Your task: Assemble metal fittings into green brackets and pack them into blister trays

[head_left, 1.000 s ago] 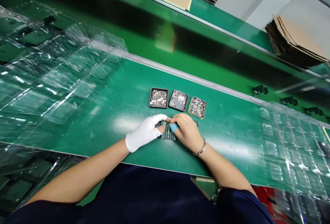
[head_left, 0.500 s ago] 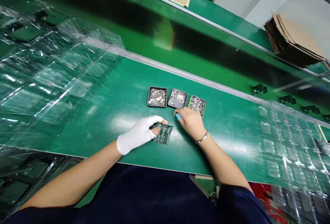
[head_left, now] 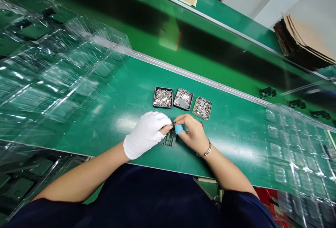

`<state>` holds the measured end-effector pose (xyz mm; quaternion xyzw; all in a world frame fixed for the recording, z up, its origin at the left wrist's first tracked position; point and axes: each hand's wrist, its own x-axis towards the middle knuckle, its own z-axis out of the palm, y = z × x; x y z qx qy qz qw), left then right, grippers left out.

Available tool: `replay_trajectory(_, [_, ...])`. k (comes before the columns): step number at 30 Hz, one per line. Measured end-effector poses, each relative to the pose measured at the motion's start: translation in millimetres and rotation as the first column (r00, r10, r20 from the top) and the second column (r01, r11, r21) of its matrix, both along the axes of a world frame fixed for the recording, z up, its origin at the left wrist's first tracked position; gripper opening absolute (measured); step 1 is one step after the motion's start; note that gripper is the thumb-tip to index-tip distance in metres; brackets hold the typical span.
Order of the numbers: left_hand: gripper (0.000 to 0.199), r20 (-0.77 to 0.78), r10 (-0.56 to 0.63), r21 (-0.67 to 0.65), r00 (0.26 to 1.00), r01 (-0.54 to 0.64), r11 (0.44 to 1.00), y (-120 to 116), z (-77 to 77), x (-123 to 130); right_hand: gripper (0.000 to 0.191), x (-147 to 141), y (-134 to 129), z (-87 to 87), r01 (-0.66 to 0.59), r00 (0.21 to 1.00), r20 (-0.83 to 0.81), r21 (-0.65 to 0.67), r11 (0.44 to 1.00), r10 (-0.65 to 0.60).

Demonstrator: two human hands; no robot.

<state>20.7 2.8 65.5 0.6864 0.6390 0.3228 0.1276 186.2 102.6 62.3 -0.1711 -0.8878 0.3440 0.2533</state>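
My left hand [head_left: 147, 133], in a white glove with bare fingertips, is closed, thumb and fingers pinched together at the far edge of a green circuit board [head_left: 168, 140]. What lies between those fingertips is hidden. Fingertip to fingertip with it, my right hand [head_left: 193, 131] is bare but for a blue wrap on the thumb, and it pinches something too small to make out. The board lies on the green bench, its far part covered by my fingers. Beyond my hands are a left tray [head_left: 163, 97], a middle tray [head_left: 187, 96] and a right tray [head_left: 202, 108], all with small shiny metal parts.
Clear plastic compartment trays [head_left: 49, 77] spread over the left side of the bench [head_left: 126, 95]. Another clear tray [head_left: 296, 144] lies at the right. Several dark parts [head_left: 267, 92] rest beyond the metal rail [head_left: 183, 72]. Cardboard sheets [head_left: 304, 42] are stacked at the upper right.
My right hand has come back from the middle tray to the board. My left hand has rolled over the board, its fingertips now meeting the right ones. The view has shifted slightly.
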Motion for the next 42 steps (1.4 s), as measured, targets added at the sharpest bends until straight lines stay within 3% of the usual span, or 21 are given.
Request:
replay_trajectory(4, [0.031, -0.221, 0.027, 0.05, 0.975, -0.016, 0.999, 1.2, 5.9, 4.1, 0.008, -0.1, -8.2, 2.6, 0.051, 0.998, -0.028, -0.143, 0.988, -0.056])
replay_trajectory(6, [0.029, -0.245, 0.025, 0.058, 0.969, -0.011, 0.998, -0.4, 6.2, 3.4, 0.009, 1.2, -8.4, 3.7, 0.043, 0.999, -0.001, -0.165, 0.985, -0.044])
replay_trajectory(8, [0.026, -0.139, 0.004, 0.044, 0.99, 0.002, 0.999, -3.4, 3.8, 1.1, 0.008, 3.0, -8.2, 4.9, 0.032, 0.999, 0.019, -0.154, 0.988, -0.03])
replay_trajectory(10, [0.024, 0.067, -0.006, -0.018, 0.998, 0.007, 1.0, -7.4, -1.8, -1.4, 0.007, 4.3, -8.9, 5.2, 0.043, 0.999, 0.026, -0.155, 0.987, -0.039])
replay_trajectory(12, [0.034, 0.27, -0.01, -0.138, 0.963, 0.049, 0.989, -11.7, -10.0, -2.5, 0.007, 4.5, -11.1, 3.8, 0.044, 0.999, 0.024, -0.162, 0.986, -0.041])
replay_trajectory(15, [0.039, 0.426, 0.05, -0.301, 0.903, 0.089, 0.949, -16.4, -22.4, 0.7, 0.008, 1.6, -16.0, -1.4, 0.025, 1.0, 0.015, -0.136, 0.99, -0.023])
replay_trajectory(22, [0.032, 0.491, 0.18, -0.3, 0.852, -0.028, 0.954, -18.7, -26.8, 18.1, 0.01, -4.3, -21.9, -15.9, 0.071, 0.997, -0.009, -0.098, 0.993, -0.072])
replay_trajectory(26, [0.03, 0.481, 0.187, -0.287, 0.857, -0.048, 0.957, -18.2, -24.8, 20.2, 0.011, -3.6, -22.6, -20.7, 0.07, 0.997, -0.018, -0.087, 0.994, -0.072])
replay_trajectory(29, [0.027, 0.511, 0.178, -0.267, 0.841, -0.042, 0.963, -15.8, -24.3, 19.8, 0.008, -4.2, -22.8, -23.3, 0.071, 0.997, -0.029, -0.153, 0.986, -0.076])
replay_trajectory(32, [0.024, 0.537, 0.222, -0.302, 0.814, -0.061, 0.951, -11.9, -24.9, 20.5, 0.005, -4.9, -21.6, -25.7, 0.053, 0.996, -0.045, -0.319, 0.946, -0.071])
replay_trajectory(36, [0.021, 0.543, 0.282, -0.328, 0.791, -0.109, 0.938, -7.6, -25.0, 22.2, 0.016, -5.4, -20.2, -28.3, 0.03, 0.997, -0.036, -0.586, 0.81, -0.063])
replay_trajectory(42, [0.026, 0.361, 0.242, -0.242, 0.9, -0.16, 0.957, -5.2, -20.0, 21.8, 0.017, -8.6, -17.9, -29.8, -0.015, 0.999, -0.048, -0.616, 0.788, -0.019])
